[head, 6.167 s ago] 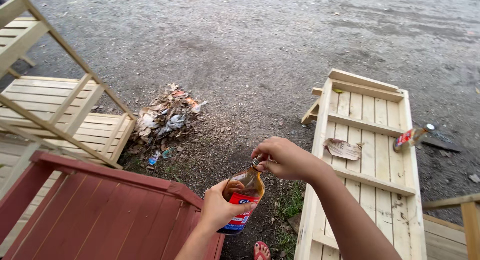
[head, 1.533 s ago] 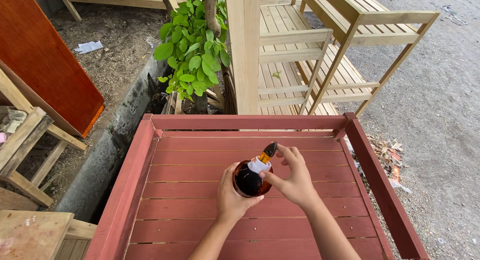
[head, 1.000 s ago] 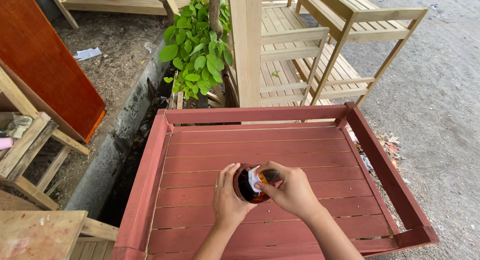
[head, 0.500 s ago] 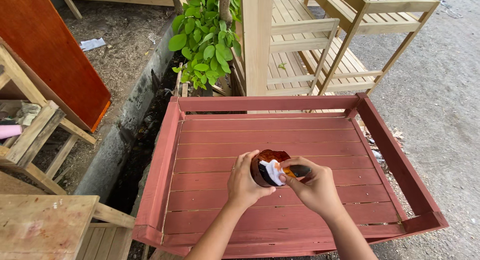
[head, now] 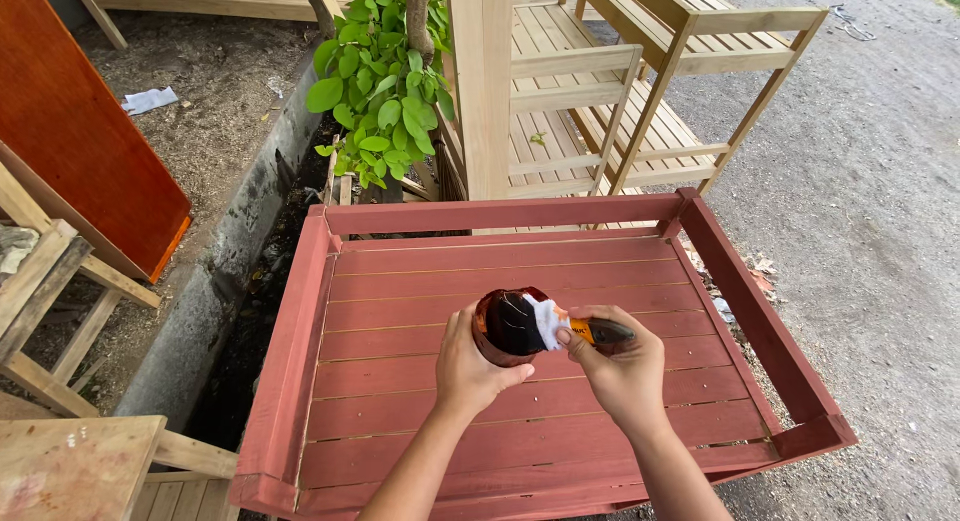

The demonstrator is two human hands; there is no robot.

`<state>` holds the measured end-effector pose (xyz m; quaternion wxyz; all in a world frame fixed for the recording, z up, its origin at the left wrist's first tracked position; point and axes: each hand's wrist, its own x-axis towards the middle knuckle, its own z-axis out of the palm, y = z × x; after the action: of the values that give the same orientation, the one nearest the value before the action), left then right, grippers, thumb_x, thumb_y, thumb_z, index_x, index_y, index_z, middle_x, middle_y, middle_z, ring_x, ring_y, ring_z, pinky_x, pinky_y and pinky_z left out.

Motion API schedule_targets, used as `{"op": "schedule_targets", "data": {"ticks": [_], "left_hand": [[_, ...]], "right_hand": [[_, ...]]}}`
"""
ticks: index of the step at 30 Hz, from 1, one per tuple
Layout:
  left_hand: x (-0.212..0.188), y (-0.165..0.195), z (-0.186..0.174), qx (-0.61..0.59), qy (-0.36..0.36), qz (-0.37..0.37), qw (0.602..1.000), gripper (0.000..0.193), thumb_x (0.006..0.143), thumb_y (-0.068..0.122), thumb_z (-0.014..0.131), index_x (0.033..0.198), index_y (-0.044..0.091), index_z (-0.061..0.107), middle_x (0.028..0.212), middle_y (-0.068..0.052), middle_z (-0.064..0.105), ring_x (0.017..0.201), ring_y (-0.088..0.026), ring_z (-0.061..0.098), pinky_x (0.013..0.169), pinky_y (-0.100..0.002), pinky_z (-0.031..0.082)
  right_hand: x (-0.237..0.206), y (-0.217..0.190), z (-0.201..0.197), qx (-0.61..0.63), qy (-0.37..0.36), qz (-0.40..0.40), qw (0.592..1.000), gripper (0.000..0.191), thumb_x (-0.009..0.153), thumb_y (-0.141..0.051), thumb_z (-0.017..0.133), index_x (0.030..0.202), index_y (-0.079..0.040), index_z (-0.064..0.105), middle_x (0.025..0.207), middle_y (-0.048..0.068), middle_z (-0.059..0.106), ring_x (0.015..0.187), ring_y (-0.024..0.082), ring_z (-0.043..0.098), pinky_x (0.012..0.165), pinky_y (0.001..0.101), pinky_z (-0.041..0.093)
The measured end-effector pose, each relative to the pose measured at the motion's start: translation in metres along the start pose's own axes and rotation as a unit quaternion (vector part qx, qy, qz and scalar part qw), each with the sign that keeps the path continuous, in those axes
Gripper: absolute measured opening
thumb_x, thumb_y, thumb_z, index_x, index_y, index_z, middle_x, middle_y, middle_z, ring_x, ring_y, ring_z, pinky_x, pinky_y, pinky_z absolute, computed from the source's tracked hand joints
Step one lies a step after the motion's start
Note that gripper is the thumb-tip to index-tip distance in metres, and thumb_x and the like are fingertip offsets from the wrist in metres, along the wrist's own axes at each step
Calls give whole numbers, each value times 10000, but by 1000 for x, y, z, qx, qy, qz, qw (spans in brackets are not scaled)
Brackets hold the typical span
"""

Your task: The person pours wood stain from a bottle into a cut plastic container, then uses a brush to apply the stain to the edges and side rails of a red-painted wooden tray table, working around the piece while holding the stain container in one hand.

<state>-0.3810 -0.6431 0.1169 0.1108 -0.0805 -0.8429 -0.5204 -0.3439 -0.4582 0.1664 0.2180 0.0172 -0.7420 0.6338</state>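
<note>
My left hand point(head: 470, 369) grips a brown cut-open plastic container point(head: 508, 326) with dark liquid inside. My right hand point(head: 622, 373) holds a paintbrush point(head: 572, 327) by its orange and black handle, and the pale bristles rest at the container's rim. Both hands hover over the middle of a red-painted slatted wooden frame point(head: 500, 216) with raised side rails.
Unpainted wooden racks point(head: 610, 111) stand behind the red frame, beside a leafy green plant point(head: 380, 91). A concrete curb point(head: 225, 281) and a red-brown board point(head: 80, 161) lie to the left, with bare wooden pieces point(head: 70, 461) at the lower left. Gravel ground point(head: 880, 211) is on the right.
About six seconds ago I held the container over gravel; the view has since turned to the red frame. Over the last second both hands drifted slightly right, brush still at the container.
</note>
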Motion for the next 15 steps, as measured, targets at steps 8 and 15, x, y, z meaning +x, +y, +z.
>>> {"op": "schedule_targets", "data": {"ticks": [8,15], "left_hand": [[6,-9,7,25,23,51,998,1003,448,206,979,1341,140,527,1309,-59,574,1252,-284,568,1005,-436,510],[3,-15,14,4,13,27,1000,1029,430,189,998,1340,133,520,1287,-54,581,1229,-273,594,995,-423,529]], "right_hand": [[5,14,-16,3,-15,-16,1000,213,814,7,802,1021,2,753,975,75,779,895,118,739,777,273,628],[20,10,-40,-92,-130,-41,986,204,793,-15,822,993,-19,786,1005,65,819,860,116,755,770,284,629]]}}
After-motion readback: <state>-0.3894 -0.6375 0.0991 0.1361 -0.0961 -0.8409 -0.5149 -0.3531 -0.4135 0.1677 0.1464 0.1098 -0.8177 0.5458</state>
